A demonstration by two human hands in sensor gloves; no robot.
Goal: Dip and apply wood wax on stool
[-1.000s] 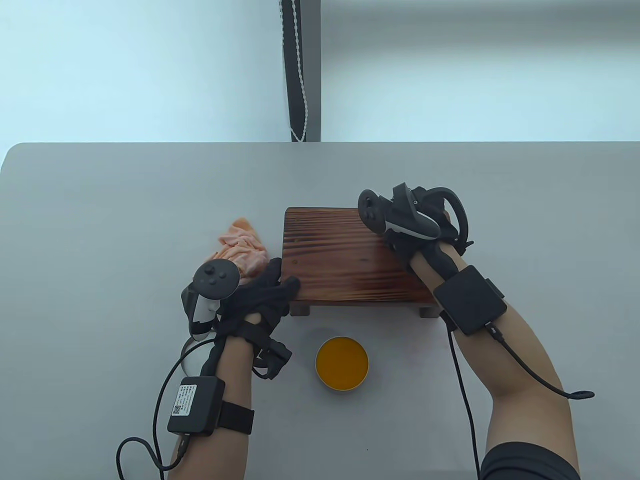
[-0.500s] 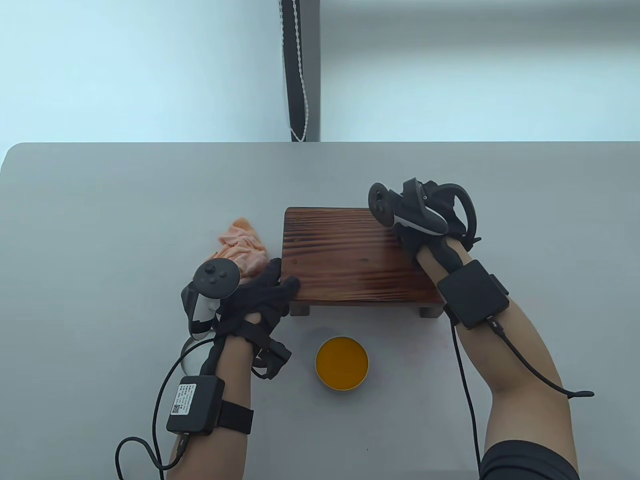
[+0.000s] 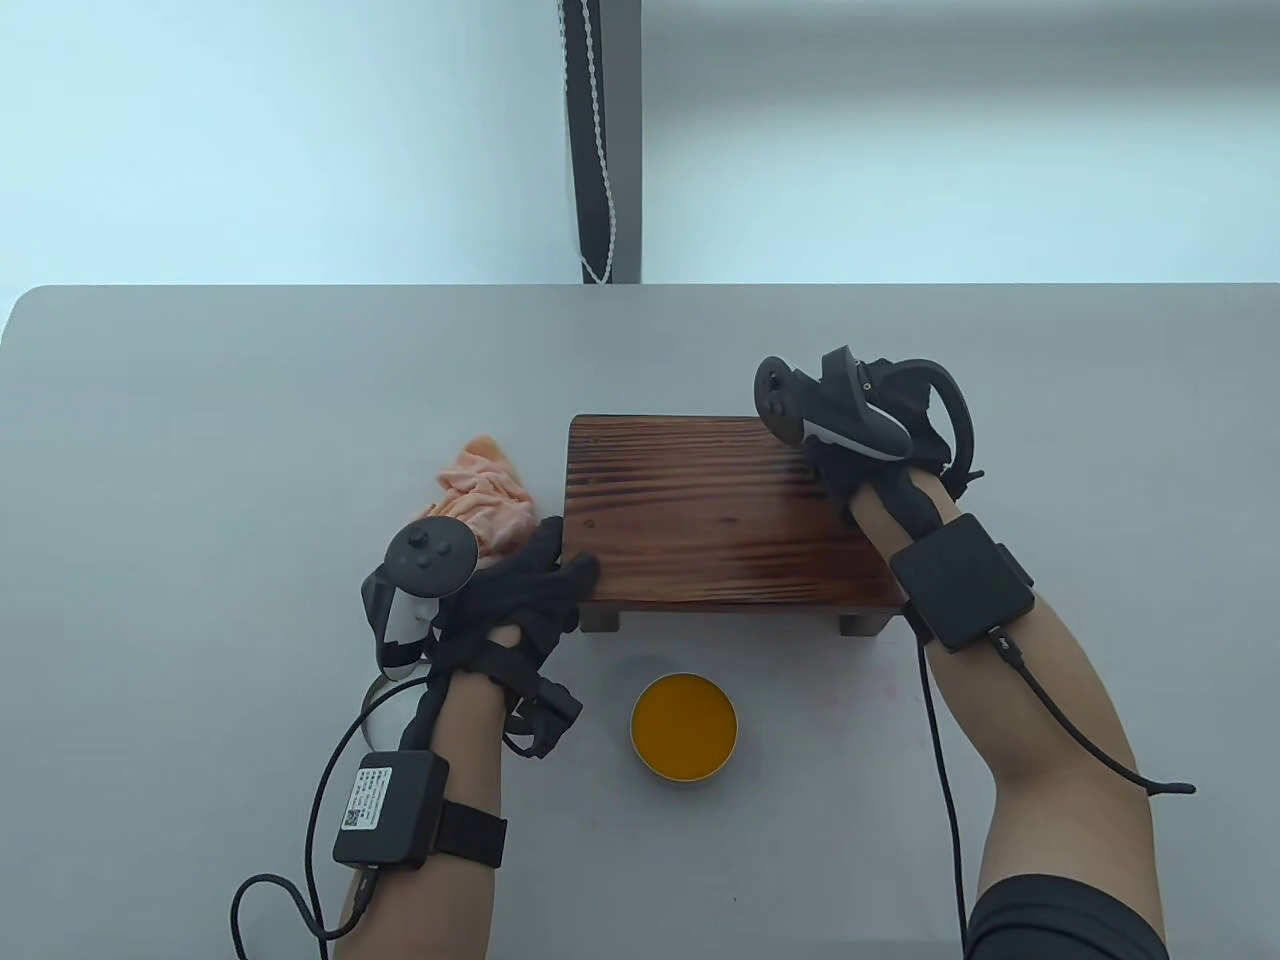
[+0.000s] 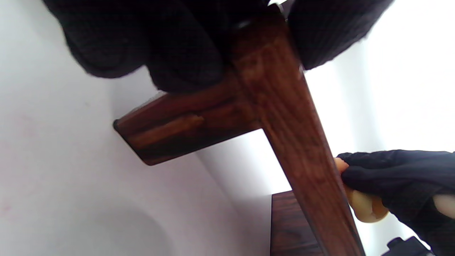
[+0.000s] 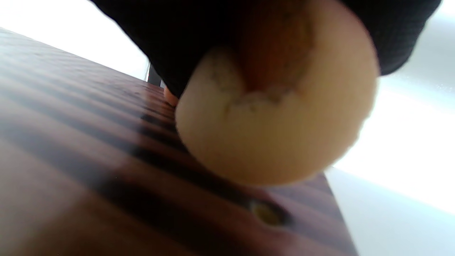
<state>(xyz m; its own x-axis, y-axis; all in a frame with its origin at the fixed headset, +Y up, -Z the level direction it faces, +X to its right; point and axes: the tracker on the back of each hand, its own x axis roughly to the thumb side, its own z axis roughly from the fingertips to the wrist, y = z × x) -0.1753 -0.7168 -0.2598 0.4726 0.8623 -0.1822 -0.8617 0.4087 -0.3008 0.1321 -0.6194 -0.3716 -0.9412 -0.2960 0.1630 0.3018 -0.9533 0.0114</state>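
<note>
A small dark wooden stool (image 3: 700,510) stands mid-table. My left hand (image 3: 555,580) grips its near left corner; in the left wrist view the fingers (image 4: 177,46) and thumb curl around the stool's edge (image 4: 284,117). My right hand (image 3: 880,440) is over the stool's far right corner, holding a round pale yellow sponge (image 5: 277,117) pressed on the stool top (image 5: 89,160). The sponge (image 4: 362,204) also shows under the right hand (image 4: 398,177) in the left wrist view; the table view hides it. An open tin of orange wax (image 3: 684,728) sits in front of the stool.
A crumpled pink cloth (image 3: 485,490) lies left of the stool, just beyond my left hand. A shiny round lid (image 3: 375,705) peeks out under my left wrist. A black post with a white bead cord (image 3: 598,150) rises behind the table's (image 3: 200,450) far edge.
My right hand has slid with the sponge to the right and a little farther back across the stool top. The left hand, tin and cloth have not moved.
</note>
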